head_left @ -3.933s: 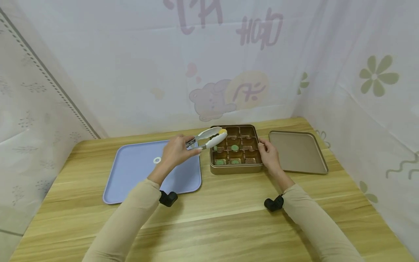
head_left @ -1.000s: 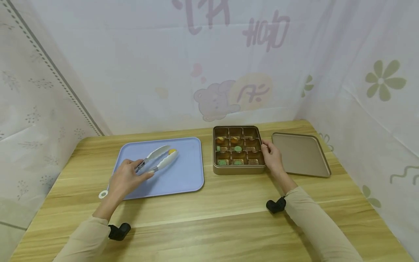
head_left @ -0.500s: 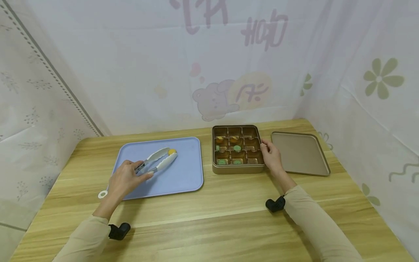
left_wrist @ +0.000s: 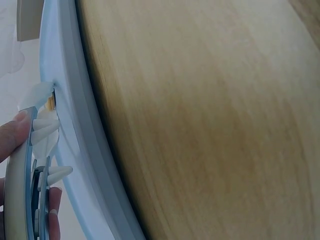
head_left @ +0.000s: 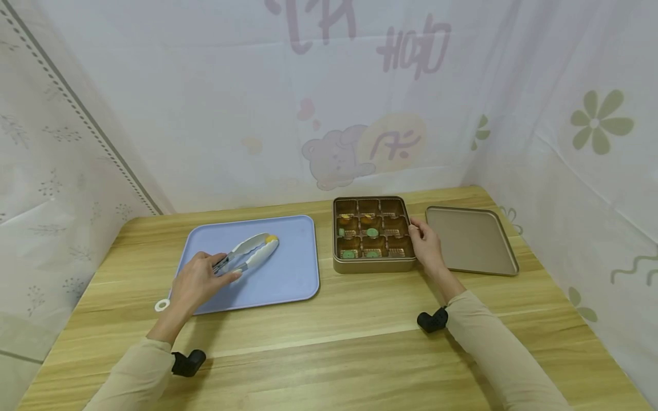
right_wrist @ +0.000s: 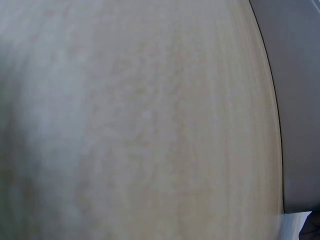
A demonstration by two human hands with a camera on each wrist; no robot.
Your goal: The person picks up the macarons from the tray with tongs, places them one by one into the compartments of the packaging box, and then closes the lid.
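Observation:
My left hand [head_left: 197, 279] holds a pair of steel tongs [left_wrist: 26, 170] with white scalloped tips, slanting over the blue tray [head_left: 293, 279]. A small yellow-orange piece [head_left: 271, 238] sits between the tips, which show on both sides of it. My right hand [head_left: 426, 242] grips the right side of a bronze tin box [head_left: 375, 266], its fingertips at the rim. Inside is a brown insert split into square compartments. Yellow pieces [head_left: 367, 216] lie in two compartments of the far row, green round pieces [head_left: 372, 233] in several of the others.
A flat bronze lid [head_left: 470, 240] lies to the right of the box. Everything rests on a wood-grain table [head_left: 329, 354], with printed white curtains [head_left: 231, 114] behind and at both sides. A white ring [head_left: 161, 305] shows at the tray's near left corner.
The tongs earlier held a yellow piece over the box; they have moved left to the tray. In the last second their tips have come together around a yellow piece. The right hand keeps its place.

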